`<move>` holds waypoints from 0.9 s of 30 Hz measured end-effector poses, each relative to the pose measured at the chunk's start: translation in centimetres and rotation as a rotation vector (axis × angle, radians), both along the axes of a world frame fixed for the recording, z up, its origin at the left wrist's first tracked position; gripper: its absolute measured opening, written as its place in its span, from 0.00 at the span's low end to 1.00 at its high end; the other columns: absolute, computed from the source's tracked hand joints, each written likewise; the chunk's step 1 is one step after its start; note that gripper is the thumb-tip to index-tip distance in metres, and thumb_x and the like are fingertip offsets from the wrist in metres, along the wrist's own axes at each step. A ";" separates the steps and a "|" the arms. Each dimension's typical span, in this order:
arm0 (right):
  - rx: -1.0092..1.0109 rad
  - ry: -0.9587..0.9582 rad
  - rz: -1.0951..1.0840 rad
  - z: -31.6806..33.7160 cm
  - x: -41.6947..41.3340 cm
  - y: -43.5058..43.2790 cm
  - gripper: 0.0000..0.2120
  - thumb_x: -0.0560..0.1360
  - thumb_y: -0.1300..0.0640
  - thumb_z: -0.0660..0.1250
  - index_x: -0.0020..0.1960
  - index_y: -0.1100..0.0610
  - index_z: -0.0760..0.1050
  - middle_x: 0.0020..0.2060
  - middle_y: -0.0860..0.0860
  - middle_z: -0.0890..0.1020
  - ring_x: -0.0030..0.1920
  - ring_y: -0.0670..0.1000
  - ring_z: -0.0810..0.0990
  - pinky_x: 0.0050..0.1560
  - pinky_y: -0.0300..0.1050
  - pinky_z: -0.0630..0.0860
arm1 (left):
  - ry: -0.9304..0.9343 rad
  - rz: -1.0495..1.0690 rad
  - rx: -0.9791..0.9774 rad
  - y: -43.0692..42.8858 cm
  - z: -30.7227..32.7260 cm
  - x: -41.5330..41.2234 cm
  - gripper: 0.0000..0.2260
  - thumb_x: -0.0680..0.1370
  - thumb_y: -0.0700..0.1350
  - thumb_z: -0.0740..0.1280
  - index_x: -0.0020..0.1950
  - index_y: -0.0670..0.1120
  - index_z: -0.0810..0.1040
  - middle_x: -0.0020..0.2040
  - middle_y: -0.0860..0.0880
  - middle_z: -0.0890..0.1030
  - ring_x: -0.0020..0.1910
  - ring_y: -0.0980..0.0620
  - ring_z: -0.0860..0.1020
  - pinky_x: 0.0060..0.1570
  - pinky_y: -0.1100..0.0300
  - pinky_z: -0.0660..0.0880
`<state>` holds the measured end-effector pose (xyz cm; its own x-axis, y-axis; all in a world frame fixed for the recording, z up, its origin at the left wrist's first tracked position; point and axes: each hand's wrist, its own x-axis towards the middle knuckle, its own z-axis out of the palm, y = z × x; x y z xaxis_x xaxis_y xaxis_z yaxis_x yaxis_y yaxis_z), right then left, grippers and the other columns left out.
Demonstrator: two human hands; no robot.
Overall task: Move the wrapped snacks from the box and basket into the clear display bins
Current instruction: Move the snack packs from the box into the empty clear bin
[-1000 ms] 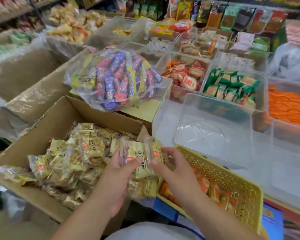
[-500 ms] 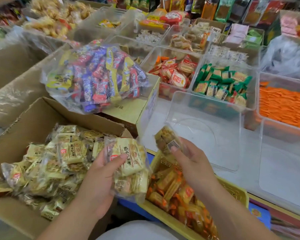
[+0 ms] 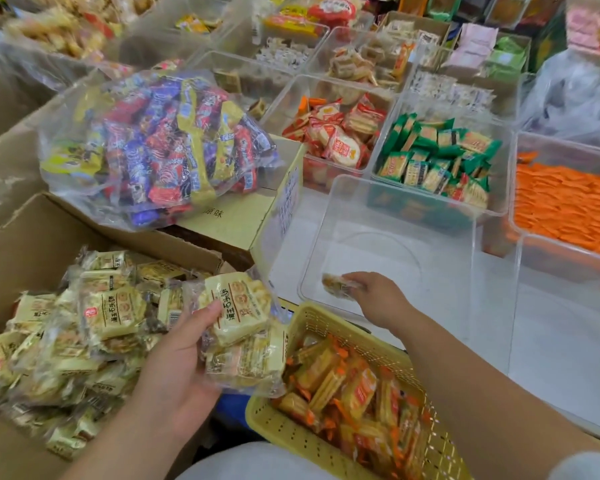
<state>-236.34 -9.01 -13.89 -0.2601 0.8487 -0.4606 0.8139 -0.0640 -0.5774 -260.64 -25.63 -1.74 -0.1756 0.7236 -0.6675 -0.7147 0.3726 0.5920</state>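
Shop counter [image 3: 312,213]: left grip [image 3: 177,362] clutches pale packs [image 3: 238,313], right grip [image 3: 378,299] pinches snack [image 3: 336,285] inside clear bin [image 3: 440,278].

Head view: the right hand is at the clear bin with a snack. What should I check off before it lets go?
1. Right hand reaches into the clear empty plastic bin: ok.
2. Small brown wrapped snack pinched in its fingers: ok.
3. Snack touching the bin floor: cannot tell.
4. Room in the bin: ok.
5. Left hand grips the pale yellow wrapped biscuit packs: ok.
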 end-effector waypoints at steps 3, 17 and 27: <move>-0.144 0.085 -0.018 -0.6 -0.5 0.4 0.17 0.83 0.60 0.58 0.67 0.49 0.79 0.66 0.52 0.78 0.62 0.57 0.78 0.54 0.48 0.75 | 0.000 0.013 -0.041 0.0 -0.2 0.4 0.20 0.77 0.46 0.68 0.70 0.49 0.79 0.60 0.41 0.85 0.57 0.37 0.85 0.48 0.33 0.82; -0.271 0.037 0.221 -1.5 -1.5 1.6 0.08 0.83 0.51 0.60 0.59 0.51 0.75 0.58 0.50 0.79 0.58 0.53 0.76 0.58 0.48 0.71 | -0.047 -0.019 -0.048 -0.4 -0.4 1.0 0.22 0.78 0.46 0.68 0.72 0.48 0.77 0.64 0.40 0.83 0.62 0.37 0.82 0.60 0.36 0.79; 0.002 0.476 -0.145 8.8 -2.8 -5.3 0.06 0.79 0.42 0.65 0.49 0.41 0.78 0.45 0.39 0.82 0.48 0.41 0.81 0.48 0.45 0.79 | -0.025 -0.055 0.072 -1.1 -0.6 1.2 0.22 0.74 0.41 0.65 0.67 0.50 0.81 0.62 0.40 0.84 0.59 0.37 0.84 0.47 0.40 0.83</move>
<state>-239.17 -14.29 -5.07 -0.3205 0.8924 -0.3178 0.4431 -0.1553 -0.8829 -259.45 -26.72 -2.38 -0.1187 0.7779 -0.6171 -0.7092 0.3686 0.6010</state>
